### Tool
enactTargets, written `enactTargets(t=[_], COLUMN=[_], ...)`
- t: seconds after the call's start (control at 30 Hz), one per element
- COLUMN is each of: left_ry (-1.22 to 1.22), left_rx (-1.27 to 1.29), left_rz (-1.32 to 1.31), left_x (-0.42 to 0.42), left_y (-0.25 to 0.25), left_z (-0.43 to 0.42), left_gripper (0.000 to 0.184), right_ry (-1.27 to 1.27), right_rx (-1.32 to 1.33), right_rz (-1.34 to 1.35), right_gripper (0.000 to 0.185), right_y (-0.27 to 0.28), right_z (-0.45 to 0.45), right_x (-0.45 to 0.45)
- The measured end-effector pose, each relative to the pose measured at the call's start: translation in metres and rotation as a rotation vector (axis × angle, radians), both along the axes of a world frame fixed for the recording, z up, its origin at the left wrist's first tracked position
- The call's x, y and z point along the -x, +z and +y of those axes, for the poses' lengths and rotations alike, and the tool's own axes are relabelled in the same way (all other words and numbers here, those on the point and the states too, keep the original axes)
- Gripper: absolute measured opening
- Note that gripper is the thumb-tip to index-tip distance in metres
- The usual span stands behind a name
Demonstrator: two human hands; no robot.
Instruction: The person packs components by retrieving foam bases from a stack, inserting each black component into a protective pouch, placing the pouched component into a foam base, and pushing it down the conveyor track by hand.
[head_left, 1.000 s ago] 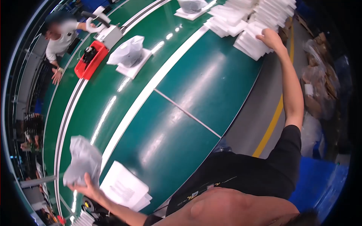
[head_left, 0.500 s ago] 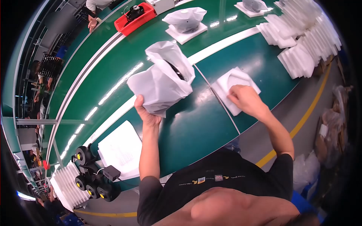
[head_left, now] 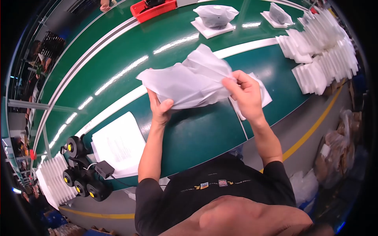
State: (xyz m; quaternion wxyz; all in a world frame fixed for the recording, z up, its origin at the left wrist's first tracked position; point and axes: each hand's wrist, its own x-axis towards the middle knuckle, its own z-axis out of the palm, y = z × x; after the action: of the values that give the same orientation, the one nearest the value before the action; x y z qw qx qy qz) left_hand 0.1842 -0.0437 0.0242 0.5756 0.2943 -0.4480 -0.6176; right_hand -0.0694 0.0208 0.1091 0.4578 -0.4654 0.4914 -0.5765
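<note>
A translucent white bag is held up over the green work surface, and what is inside it is hidden. My left hand grips its lower left part, thumb in front. At the bag's right end, my right hand pinches the edge between thumb and fingers. Behind and below my right hand lies a white foam piece, partly covered by the hand.
Stacked white foam sheets stand at the right. Two wrapped items on foam, one a bagged item, sit across the belt near a red tray. Papers and black round parts are at the left.
My right hand has gone from the foam stack to lay a foam piece on the surface, then to the bag's edge. The bag has moved in front of me and its opening no longer shows.
</note>
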Motion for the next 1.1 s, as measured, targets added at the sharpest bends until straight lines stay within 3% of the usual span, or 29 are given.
enactTargets(t=[0.03, 0.17, 0.2, 0.33, 0.4, 0.5, 0.6, 0.7, 0.8, 1.0, 1.03, 1.1], left_ry=[-0.016, -0.158, -0.199, -0.296, -0.307, -0.295, -0.307, -0.299, -0.255, -0.220, -0.200, -0.230], left_rx=[-0.026, -0.101, -0.121, -0.122, -0.160, -0.211, -0.273, -0.339, -0.364, -0.412, -0.425, -0.408], left_rz=[0.027, 0.067, 0.064, 0.035, 0.088, 0.169, 0.235, 0.279, 0.306, 0.314, 0.291, 0.280], left_x=[-0.002, 0.005, 0.006, 0.009, 0.010, 0.013, 0.016, 0.019, 0.025, 0.041, 0.044, 0.040], left_y=[0.003, 0.006, 0.005, 0.005, 0.001, 0.000, -0.001, -0.010, -0.008, 0.002, 0.005, -0.003], left_z=[0.001, 0.008, 0.011, 0.014, 0.014, 0.014, 0.015, 0.013, 0.012, 0.018, 0.019, 0.020], left_gripper=[0.136, 0.137, 0.137, 0.136, 0.134, 0.126, 0.112, 0.100, 0.094, 0.097, 0.100, 0.100], right_ry=[0.083, 0.082, -0.033, -0.245, -0.137, -0.026, 0.040, 0.192, 0.343, 0.001, -0.045, -0.067], right_rx=[-0.164, -0.026, 0.083, 0.332, 0.365, 0.743, 0.803, 0.757, 0.565, 0.658, 0.679, 0.644], right_rz=[-0.155, 0.186, 0.253, 0.499, 0.583, 0.861, 0.920, 0.935, 0.777, 0.816, 0.751, 0.641], right_gripper=[0.017, 0.017, 0.018, 0.059, 0.061, 0.052, 0.045, 0.049, 0.050, 0.050, 0.036, 0.023], right_y=[-0.005, -0.035, -0.033, -0.010, -0.010, -0.029, -0.032, -0.027, -0.007, -0.036, -0.041, -0.047], right_z=[-0.001, 0.003, 0.003, 0.004, 0.008, 0.003, 0.004, 0.003, 0.016, 0.033, 0.033, 0.026], right_x=[0.012, 0.002, -0.004, -0.020, -0.011, -0.002, 0.001, 0.009, 0.016, -0.004, -0.004, 0.000])
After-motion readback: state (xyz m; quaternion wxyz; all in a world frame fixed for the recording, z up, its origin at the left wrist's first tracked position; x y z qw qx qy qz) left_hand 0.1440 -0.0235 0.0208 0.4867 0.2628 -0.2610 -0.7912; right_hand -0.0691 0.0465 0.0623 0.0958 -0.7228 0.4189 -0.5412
